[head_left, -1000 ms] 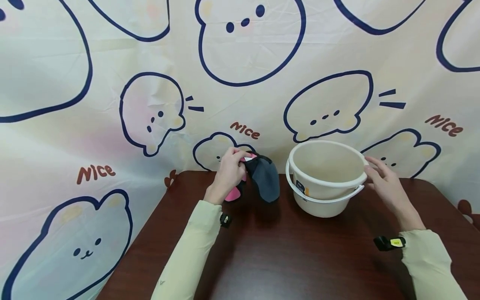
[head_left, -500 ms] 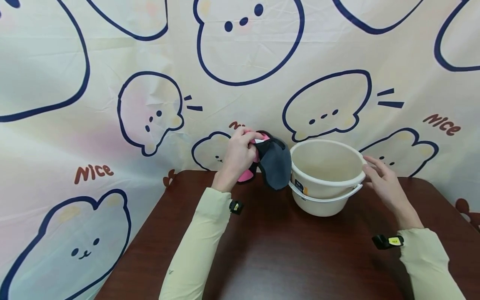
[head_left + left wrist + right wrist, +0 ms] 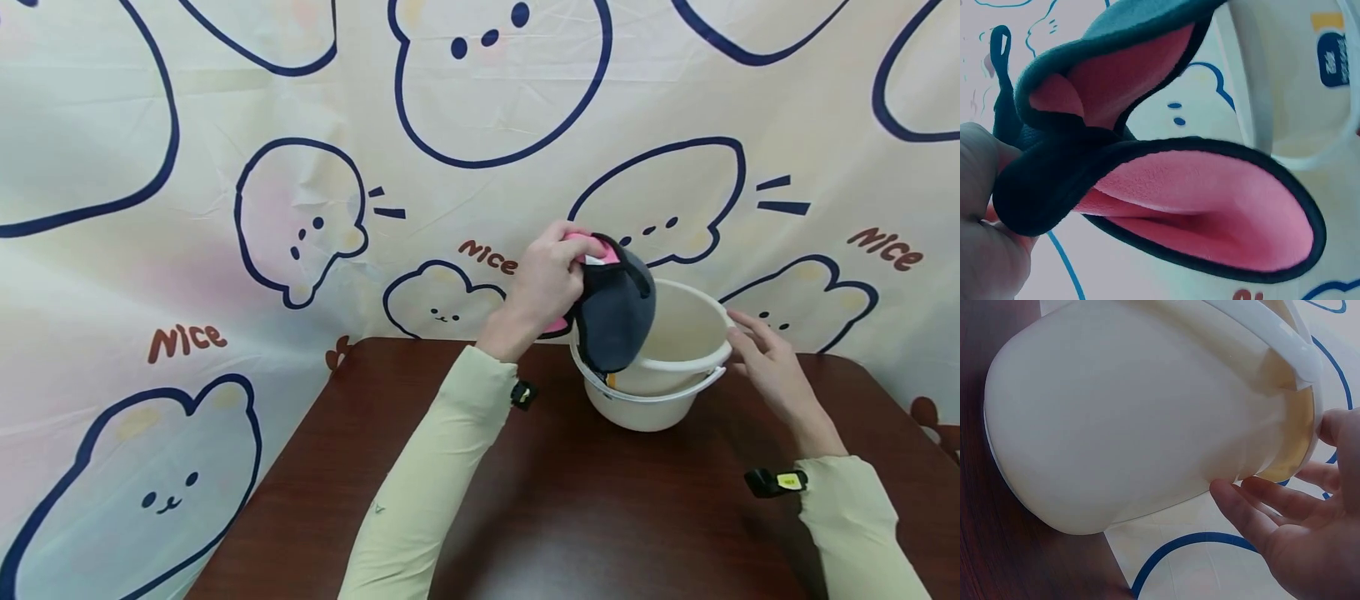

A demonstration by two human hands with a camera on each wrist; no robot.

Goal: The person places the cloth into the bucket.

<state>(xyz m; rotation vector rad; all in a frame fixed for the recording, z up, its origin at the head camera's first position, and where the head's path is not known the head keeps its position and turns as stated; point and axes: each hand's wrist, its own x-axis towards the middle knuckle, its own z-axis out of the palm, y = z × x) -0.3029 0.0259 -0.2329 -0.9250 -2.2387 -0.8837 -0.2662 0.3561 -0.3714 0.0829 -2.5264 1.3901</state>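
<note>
In the head view my left hand (image 3: 547, 279) grips a soft fabric item (image 3: 617, 312), dark grey and pink with black edging, close to the bucket's left side. It overlaps the rim there. The left wrist view shows its rounded flaps (image 3: 1229, 194) gaping, with pink fleecy lining and a small black loop; its exact kind is unclear. A cream-white bucket (image 3: 693, 333) stands upright, its handle lowered across the front. At its right side my right hand (image 3: 772, 367) touches the rim and outer wall with extended fingertips, as the right wrist view shows.
The dark brown tabletop (image 3: 600, 500) carries the bucket near its back edge. A pale curtain (image 3: 480, 208) with cartoon outlines hangs right behind. A dark label with an orange patch (image 3: 1327, 22) is on the bucket wall.
My left hand has lifted the fabric item and carried it rightward from the table's back edge to the bucket's rim. The right hand and bucket have stayed in place.
</note>
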